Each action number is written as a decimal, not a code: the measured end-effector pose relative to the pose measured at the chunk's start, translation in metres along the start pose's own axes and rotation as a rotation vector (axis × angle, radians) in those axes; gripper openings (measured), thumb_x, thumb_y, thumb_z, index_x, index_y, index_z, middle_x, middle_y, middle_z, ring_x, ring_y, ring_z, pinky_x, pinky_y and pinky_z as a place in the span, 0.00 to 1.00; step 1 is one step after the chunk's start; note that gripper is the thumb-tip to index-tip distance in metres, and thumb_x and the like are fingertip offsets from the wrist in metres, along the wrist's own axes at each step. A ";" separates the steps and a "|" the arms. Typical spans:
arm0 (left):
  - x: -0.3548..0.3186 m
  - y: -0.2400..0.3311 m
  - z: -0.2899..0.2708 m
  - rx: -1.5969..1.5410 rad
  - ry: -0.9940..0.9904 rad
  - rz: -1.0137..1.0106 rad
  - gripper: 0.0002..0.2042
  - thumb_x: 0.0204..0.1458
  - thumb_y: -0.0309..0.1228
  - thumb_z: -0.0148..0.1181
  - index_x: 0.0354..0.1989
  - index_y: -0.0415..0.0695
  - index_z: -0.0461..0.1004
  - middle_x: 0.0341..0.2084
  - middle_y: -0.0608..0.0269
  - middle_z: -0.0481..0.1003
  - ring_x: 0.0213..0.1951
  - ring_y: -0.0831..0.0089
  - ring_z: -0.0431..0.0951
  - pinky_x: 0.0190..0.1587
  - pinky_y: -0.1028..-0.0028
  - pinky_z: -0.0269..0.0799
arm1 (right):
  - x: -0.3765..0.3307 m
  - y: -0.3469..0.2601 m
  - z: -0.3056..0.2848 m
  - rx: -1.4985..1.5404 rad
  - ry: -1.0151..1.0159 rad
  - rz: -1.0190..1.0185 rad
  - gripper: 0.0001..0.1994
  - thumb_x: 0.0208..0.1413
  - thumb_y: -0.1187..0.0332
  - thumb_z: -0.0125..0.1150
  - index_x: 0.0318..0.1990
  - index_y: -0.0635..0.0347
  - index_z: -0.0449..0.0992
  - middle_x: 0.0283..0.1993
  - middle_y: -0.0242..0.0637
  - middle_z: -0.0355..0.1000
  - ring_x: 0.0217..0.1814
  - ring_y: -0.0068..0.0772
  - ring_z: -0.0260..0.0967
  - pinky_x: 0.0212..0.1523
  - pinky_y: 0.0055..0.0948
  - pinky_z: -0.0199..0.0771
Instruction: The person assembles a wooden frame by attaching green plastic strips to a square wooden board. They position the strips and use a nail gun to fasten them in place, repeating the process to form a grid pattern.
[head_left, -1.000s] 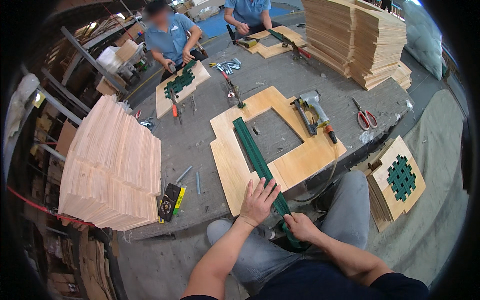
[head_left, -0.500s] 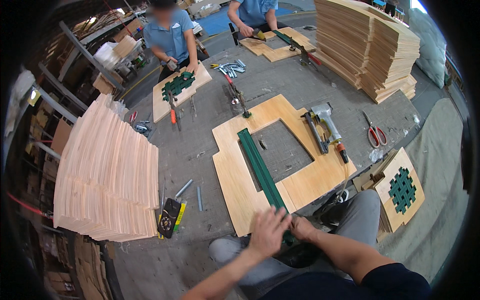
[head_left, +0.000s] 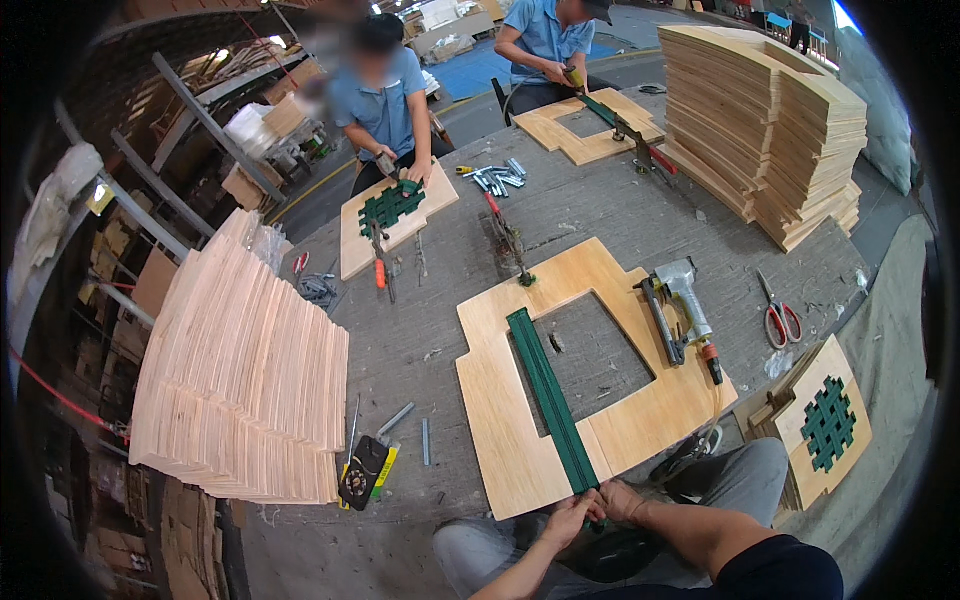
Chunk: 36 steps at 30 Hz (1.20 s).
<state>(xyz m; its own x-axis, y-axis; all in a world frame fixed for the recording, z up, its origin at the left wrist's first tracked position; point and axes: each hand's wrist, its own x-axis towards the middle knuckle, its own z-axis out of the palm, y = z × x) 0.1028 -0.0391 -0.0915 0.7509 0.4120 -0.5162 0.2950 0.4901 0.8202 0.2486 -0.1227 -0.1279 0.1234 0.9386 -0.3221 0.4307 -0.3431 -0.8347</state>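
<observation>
A plywood frame [head_left: 520,440] with a square cut-out lies on the grey table in front of me. A dark green strap [head_left: 548,395] runs along the left side of the cut-out, from its far corner to the near edge. My left hand [head_left: 572,518] and my right hand [head_left: 622,500] meet at the near edge of the frame, both pinching the strap's near end where it comes off the wood. The very end of the strap is hidden by my fingers.
A staple gun [head_left: 682,308] lies on the frame's right side, red-handled scissors [head_left: 778,318] beyond it. Tall plywood stacks stand at left [head_left: 240,380] and far right [head_left: 760,130]. A finished panel with green webbing [head_left: 826,422] leans at right. Two other people work across the table.
My hands have slid back toward me along the strap to the frame's near edge. The view has tilted so the table fills more of the picture.
</observation>
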 end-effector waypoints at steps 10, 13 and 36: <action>0.012 0.006 -0.001 0.674 0.134 0.079 0.28 0.68 0.59 0.42 0.45 0.47 0.80 0.25 0.52 0.79 0.30 0.57 0.79 0.38 0.60 0.74 | -0.002 0.009 0.016 -0.090 0.091 -0.033 0.13 0.65 0.60 0.51 0.43 0.60 0.74 0.36 0.57 0.78 0.43 0.66 0.76 0.44 0.57 0.76; 0.019 -0.005 0.007 0.703 0.234 0.131 0.33 0.66 0.62 0.42 0.43 0.41 0.82 0.42 0.34 0.79 0.51 0.34 0.76 0.54 0.48 0.71 | -0.007 0.003 0.020 -0.047 0.068 0.037 0.14 0.63 0.60 0.52 0.44 0.63 0.73 0.37 0.60 0.77 0.43 0.68 0.75 0.45 0.59 0.75; 0.022 -0.012 0.015 0.613 0.383 0.562 0.27 0.67 0.53 0.48 0.50 0.39 0.78 0.48 0.37 0.78 0.53 0.36 0.74 0.55 0.51 0.69 | 0.051 -0.043 -0.342 0.368 0.749 0.361 0.18 0.47 0.76 0.75 0.45 0.70 0.76 0.33 0.40 0.76 0.29 0.33 0.76 0.29 0.35 0.77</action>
<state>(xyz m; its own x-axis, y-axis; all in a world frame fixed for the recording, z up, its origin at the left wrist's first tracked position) 0.1251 -0.0475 -0.1089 0.6640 0.7465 0.0422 0.2891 -0.3083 0.9063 0.5423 -0.0475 0.0443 0.7993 0.5056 -0.3248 -0.0441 -0.4897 -0.8708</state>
